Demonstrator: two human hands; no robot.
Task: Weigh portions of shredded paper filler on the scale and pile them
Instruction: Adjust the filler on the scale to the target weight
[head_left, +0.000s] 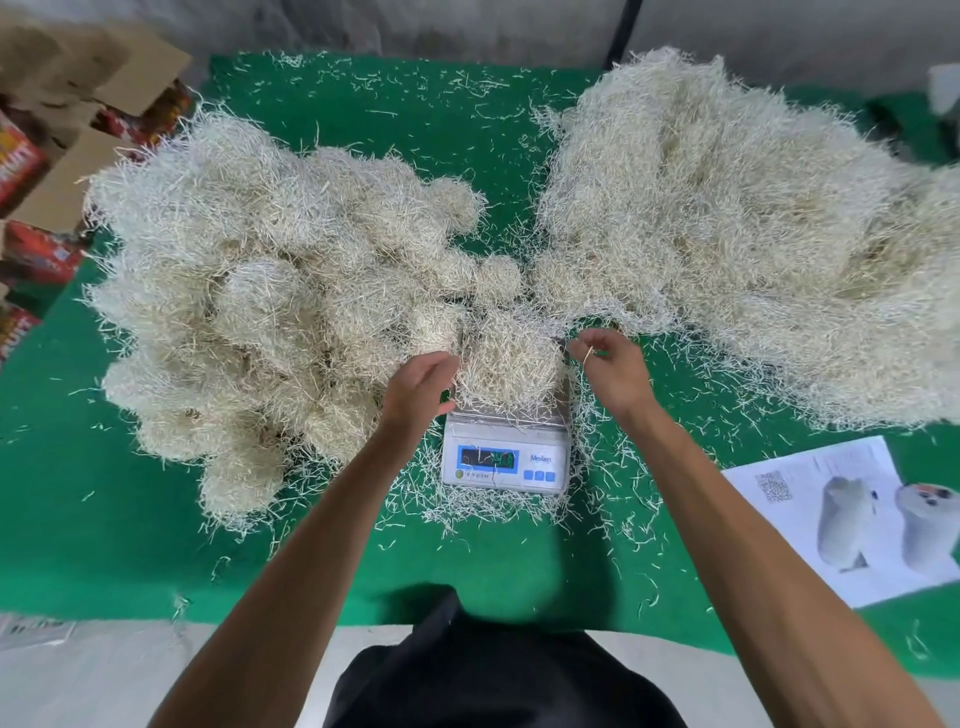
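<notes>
Packing workshop: scale (505, 457), cartons (78, 156).

One wide-angle view, worn on the person's head, looks forward and steeply down onto the green felt-covered tabletop (156, 519). It sits close above the small white digital scale (505, 457), with straight edges bowed toward the frame's borders.

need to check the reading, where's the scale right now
Head view: the scale sits centre on the green mat, between the two filler heaps, a portion on its platform.
</notes>
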